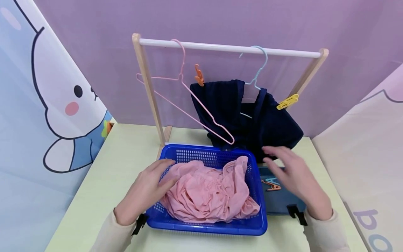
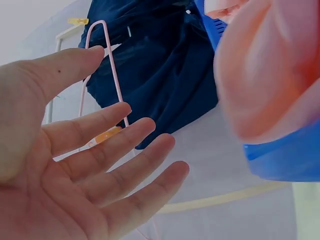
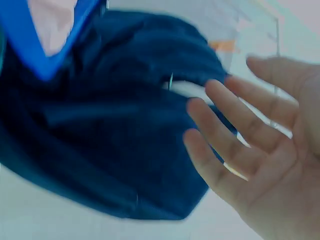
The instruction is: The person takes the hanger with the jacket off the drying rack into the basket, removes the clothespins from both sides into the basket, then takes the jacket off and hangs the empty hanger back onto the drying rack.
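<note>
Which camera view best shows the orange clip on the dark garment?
The head view: nothing covers the orange clip on the dark garment. In the left wrist view, the left fingers partly hide it; the right wrist view shows only a blurred orange shape.

Between the left hand [image 1: 146, 189] and the right hand [image 1: 297, 175], the cloth [image 1: 207, 192] is plain pink and the basket [image 1: 207, 229] deep blue. Beyond the right hand, the garment [image 1: 277, 127] is plain navy, its hanger [image 1: 266, 59] pale blue, one peg [image 1: 287, 102] yellow. Beyond the left hand, the other hanger [image 1: 181, 76] is pink. To that hand's left, a pale blue sheet [image 1: 19, 217] shows a white cartoon animal [image 1: 59, 101] with a pink cheek [image 1: 72, 109].
</note>
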`<state>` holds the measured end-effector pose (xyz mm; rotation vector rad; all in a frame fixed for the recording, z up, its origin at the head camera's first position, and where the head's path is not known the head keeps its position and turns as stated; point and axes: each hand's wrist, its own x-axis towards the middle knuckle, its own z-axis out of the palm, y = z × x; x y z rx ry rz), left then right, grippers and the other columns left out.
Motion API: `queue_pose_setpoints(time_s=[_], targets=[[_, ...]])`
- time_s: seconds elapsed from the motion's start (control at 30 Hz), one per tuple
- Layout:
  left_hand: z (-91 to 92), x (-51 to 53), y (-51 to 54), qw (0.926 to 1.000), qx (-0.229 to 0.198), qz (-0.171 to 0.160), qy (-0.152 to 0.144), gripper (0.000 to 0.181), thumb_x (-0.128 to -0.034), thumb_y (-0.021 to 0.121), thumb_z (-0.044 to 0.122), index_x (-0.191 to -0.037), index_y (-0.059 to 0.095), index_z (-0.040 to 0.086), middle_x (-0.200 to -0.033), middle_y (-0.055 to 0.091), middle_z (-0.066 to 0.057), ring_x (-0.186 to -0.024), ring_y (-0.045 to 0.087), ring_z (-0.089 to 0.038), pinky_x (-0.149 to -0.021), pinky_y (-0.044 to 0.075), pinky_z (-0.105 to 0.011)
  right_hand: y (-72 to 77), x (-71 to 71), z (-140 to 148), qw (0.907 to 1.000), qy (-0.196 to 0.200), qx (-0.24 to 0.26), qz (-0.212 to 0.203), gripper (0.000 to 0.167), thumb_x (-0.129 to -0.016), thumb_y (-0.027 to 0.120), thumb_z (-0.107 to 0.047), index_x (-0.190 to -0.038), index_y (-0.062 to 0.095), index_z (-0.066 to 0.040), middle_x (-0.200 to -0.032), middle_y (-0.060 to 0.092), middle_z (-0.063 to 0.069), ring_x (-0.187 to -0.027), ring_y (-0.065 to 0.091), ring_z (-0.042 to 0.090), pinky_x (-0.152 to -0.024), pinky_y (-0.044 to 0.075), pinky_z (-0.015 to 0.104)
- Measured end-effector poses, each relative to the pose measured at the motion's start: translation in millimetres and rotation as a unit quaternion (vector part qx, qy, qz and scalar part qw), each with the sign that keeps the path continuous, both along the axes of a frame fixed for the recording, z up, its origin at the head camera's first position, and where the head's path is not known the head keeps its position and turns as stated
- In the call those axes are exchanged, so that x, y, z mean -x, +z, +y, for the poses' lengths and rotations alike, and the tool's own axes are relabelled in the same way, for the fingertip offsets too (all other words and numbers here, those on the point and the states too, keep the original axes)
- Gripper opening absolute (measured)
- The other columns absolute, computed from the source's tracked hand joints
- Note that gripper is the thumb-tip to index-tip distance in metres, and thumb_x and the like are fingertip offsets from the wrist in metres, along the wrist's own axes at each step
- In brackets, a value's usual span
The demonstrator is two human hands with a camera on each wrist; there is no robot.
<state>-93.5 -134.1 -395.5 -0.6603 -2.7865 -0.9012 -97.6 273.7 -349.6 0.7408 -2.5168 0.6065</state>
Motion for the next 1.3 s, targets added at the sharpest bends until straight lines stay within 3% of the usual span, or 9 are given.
queue_pose_setpoints(time_s=[0.23, 0.43, 0.57, 0.73, 0.93, 1.07, 1.3], targets=[[8.5, 14.2, 15.9, 0.9989, -0.007, 0.031, -0.033, 0.051, -0.0938, 0.073, 0.029, -0.135, 0.058, 0.004, -0.137, 0.057, -0.017, -0.124, 0.057, -0.035, -0.096, 0.05, -0.05, 19.5, 23.4, 21, 0.9873, -0.139, 0.031, 0.069, 0.024, -0.093, 0.069, -0.002, -0.117, 0.067, 0.004, -0.094, 0.067, 0.014, -0.08, 0.061, 0.024, -0.068, 0.042, 0.021], [19.1, 22.5, 30.4, 0.9984, -0.022, 0.026, -0.046, 0.053, -0.0947, 0.072, 0.033, -0.138, 0.058, 0.006, -0.138, 0.057, -0.014, -0.125, 0.056, -0.033, -0.098, 0.049, -0.049, 24.4, 47.2, 28, 0.9705, -0.198, 0.058, 0.125, 0.023, -0.097, 0.065, -0.009, -0.114, 0.067, 0.006, -0.085, 0.063, 0.019, -0.071, 0.056, 0.028, -0.061, 0.038, 0.028], [25.6, 28.6, 38.6, 0.997, -0.027, 0.046, -0.056, 0.051, -0.094, 0.073, 0.032, -0.135, 0.059, 0.005, -0.134, 0.06, -0.013, -0.124, 0.057, -0.031, -0.1, 0.049, -0.048, 26.2, 59.3, 31, 0.9665, -0.204, 0.059, 0.144, 0.021, -0.097, 0.066, -0.01, -0.109, 0.07, 0.006, -0.081, 0.06, 0.019, -0.07, 0.052, 0.03, -0.061, 0.037, 0.035], [31.3, 36.2, 47.8, 0.996, -0.028, 0.056, -0.065, 0.052, -0.0935, 0.074, 0.031, -0.135, 0.06, 0.004, -0.135, 0.06, -0.013, -0.124, 0.057, -0.03, -0.098, 0.05, -0.047, 25.5, 66.9, 34, 0.9662, -0.206, 0.049, 0.147, 0.019, -0.097, 0.066, -0.012, -0.102, 0.071, 0.005, -0.078, 0.06, 0.017, -0.068, 0.052, 0.029, -0.058, 0.036, 0.034], [38.6, 48.4, 62.3, 0.9915, -0.034, 0.093, -0.084, 0.05, -0.0928, 0.075, 0.028, -0.134, 0.06, 0.004, -0.131, 0.062, -0.013, -0.12, 0.059, -0.027, -0.095, 0.053, -0.043, 25.9, 70.0, 36, 0.9693, -0.201, 0.048, 0.134, 0.018, -0.098, 0.064, -0.012, -0.096, 0.068, 0.005, -0.078, 0.058, 0.016, -0.067, 0.051, 0.027, -0.059, 0.036, 0.034], [44.5, 53.6, 72.5, 0.9902, -0.043, 0.098, -0.089, 0.049, -0.0932, 0.074, 0.029, -0.134, 0.061, 0.004, -0.129, 0.063, -0.013, -0.112, 0.06, -0.026, -0.087, 0.057, -0.039, 25.7, 71.2, 37, 0.9715, -0.188, 0.055, 0.133, 0.015, -0.097, 0.063, -0.008, -0.096, 0.066, 0.006, -0.079, 0.057, 0.017, -0.069, 0.051, 0.029, -0.061, 0.036, 0.035], [50.0, 58.0, 79.2, 0.987, -0.059, 0.114, -0.097, 0.048, -0.0934, 0.074, 0.026, -0.132, 0.061, 0.001, -0.127, 0.063, -0.016, -0.104, 0.065, -0.026, -0.083, 0.059, -0.04, 24.7, 71.1, 41, 0.9694, -0.186, 0.053, 0.15, 0.012, -0.096, 0.064, -0.006, -0.096, 0.064, 0.007, -0.08, 0.058, 0.019, -0.07, 0.052, 0.031, -0.061, 0.037, 0.038]])
